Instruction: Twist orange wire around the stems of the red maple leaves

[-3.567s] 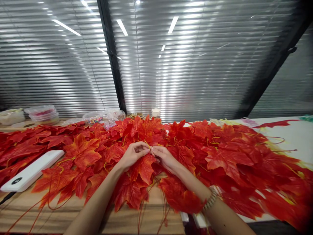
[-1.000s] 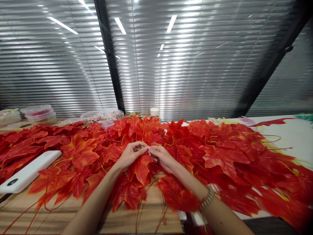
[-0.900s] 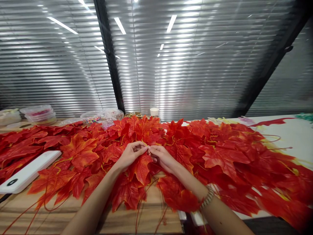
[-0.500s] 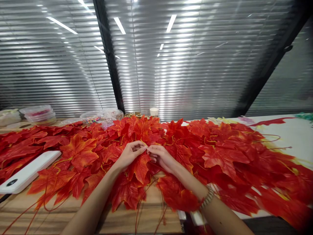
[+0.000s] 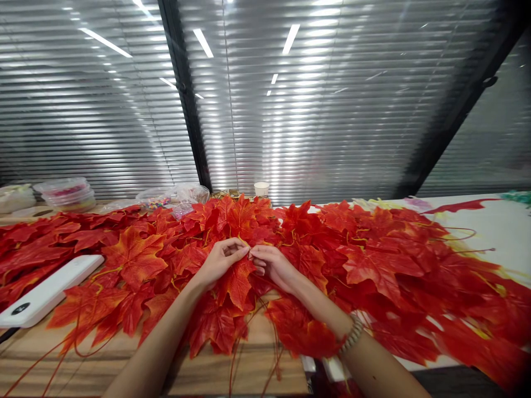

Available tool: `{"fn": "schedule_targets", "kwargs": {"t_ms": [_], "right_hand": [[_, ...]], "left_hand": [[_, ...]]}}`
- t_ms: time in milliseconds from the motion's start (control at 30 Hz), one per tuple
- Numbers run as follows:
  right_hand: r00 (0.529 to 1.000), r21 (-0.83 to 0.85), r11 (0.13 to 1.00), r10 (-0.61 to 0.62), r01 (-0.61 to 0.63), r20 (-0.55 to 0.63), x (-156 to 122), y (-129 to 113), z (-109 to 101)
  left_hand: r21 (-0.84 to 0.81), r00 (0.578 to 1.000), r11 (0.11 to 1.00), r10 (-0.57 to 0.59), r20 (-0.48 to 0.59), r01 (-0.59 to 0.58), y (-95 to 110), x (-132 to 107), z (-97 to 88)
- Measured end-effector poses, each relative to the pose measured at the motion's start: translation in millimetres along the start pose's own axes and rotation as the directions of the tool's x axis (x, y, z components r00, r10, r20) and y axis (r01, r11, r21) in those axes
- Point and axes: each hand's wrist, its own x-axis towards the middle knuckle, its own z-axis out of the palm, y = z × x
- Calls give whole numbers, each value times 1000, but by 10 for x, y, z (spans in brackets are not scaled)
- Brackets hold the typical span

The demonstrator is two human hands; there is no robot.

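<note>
A wide heap of red and orange artificial maple leaves (image 5: 373,260) with thin stems covers the wooden table (image 5: 257,376). My left hand (image 5: 219,263) and my right hand (image 5: 272,266) meet fingertip to fingertip over the middle of the heap. Both pinch at the top of one red leaf (image 5: 237,283) that hangs below them, where a yellowish stem shows. A beaded bracelet (image 5: 350,336) is on my right wrist.
A white flat device (image 5: 45,293) lies at the left on the leaves. Clear plastic tubs (image 5: 66,193) and bags of small beads (image 5: 182,196) stand at the back left, a small white cup (image 5: 262,189) behind the heap. White sheet (image 5: 506,232) at the right; window blinds beyond.
Both hands stay pinched together on the same leaf; only small finger shifts. The view has drifted very slightly.
</note>
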Motion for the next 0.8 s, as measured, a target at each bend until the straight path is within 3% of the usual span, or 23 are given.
{"fn": "schedule_targets", "kwargs": {"t_ms": [800], "right_hand": [[1000,-54,998,-13,13,-12,-5,-2,6]], "left_hand": [[2,1000,1000,9,24,-9,-30,11,-16]]}}
